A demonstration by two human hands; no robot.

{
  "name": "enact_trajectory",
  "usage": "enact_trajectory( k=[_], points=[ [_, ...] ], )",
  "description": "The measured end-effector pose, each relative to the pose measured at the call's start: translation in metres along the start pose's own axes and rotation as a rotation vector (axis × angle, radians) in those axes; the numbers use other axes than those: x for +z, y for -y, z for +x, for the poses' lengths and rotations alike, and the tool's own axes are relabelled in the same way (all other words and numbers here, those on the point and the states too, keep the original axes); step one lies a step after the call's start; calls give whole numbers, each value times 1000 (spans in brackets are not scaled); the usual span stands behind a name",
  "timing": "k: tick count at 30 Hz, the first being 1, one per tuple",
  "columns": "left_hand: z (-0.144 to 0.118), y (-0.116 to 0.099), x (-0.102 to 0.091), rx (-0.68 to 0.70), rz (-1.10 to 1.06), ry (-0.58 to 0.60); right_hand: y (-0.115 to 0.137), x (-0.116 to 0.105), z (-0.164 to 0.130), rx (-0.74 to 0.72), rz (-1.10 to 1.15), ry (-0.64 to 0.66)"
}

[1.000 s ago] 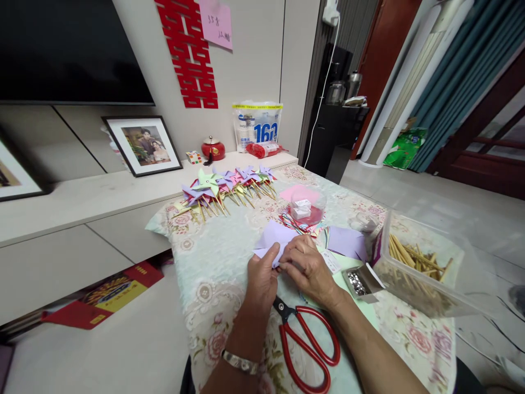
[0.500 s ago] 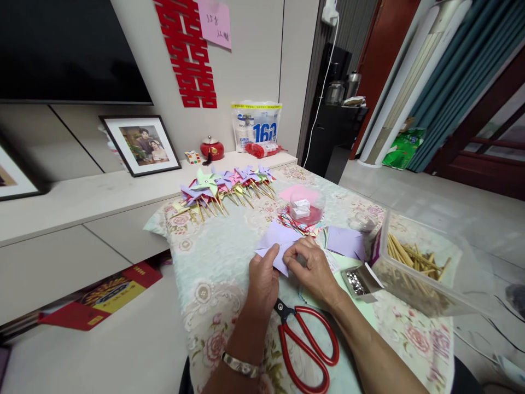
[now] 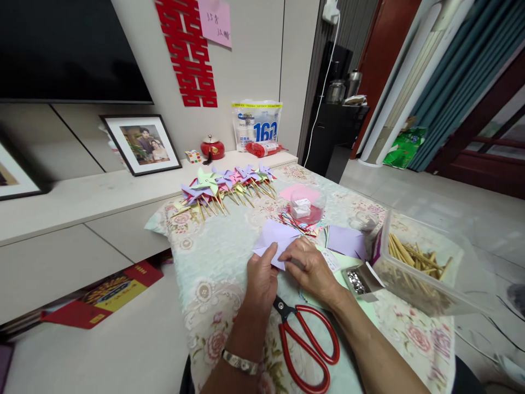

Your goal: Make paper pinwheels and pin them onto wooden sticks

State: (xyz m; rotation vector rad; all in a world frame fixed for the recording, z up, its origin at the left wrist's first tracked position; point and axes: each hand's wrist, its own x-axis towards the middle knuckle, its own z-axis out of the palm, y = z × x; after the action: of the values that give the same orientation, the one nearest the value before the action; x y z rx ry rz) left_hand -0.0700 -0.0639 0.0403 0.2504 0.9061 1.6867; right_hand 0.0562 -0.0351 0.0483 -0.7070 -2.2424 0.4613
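Between my two hands is a sheet of purple paper (image 3: 275,234) with slits cut in it, held above the table. My left hand (image 3: 262,273) pinches its near edge, thumb on top. At the paper's right side, the fingers of my right hand (image 3: 309,265) are closed on it; their tips are partly hidden. Red-handled scissors (image 3: 309,342) lie just below my hands, their blades hidden under my left hand. To the right, a small open box of metal fasteners (image 3: 357,282) rests beside light green paper (image 3: 367,314). More purple paper (image 3: 345,241) lies behind it.
Several finished paper pinwheels (image 3: 223,183) on sticks lie at the table's far left. A clear plastic bin (image 3: 418,290) of thin sticks stands on the right. A round clear container (image 3: 314,210) with small white boxes sits ahead on the floral tablecloth (image 3: 217,246).
The purple paper has shifted slightly left and tilted in my hands. My right hand's fingers have moved a little along its edge. The surrounding things stay put.
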Motion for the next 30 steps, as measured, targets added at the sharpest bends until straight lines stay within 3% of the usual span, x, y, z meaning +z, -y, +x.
enact_trajectory(
  k=[8,14,30],
  points=[
    [0,2,-3,-40,27,-30,3,-2,1,72,96,-9],
    [-2,2,1,-37,39,-14,4,-4,4,250,189,-43],
    [-10,5,10,-15,114,24,1,-4,3,508,193,-108]
  ],
)
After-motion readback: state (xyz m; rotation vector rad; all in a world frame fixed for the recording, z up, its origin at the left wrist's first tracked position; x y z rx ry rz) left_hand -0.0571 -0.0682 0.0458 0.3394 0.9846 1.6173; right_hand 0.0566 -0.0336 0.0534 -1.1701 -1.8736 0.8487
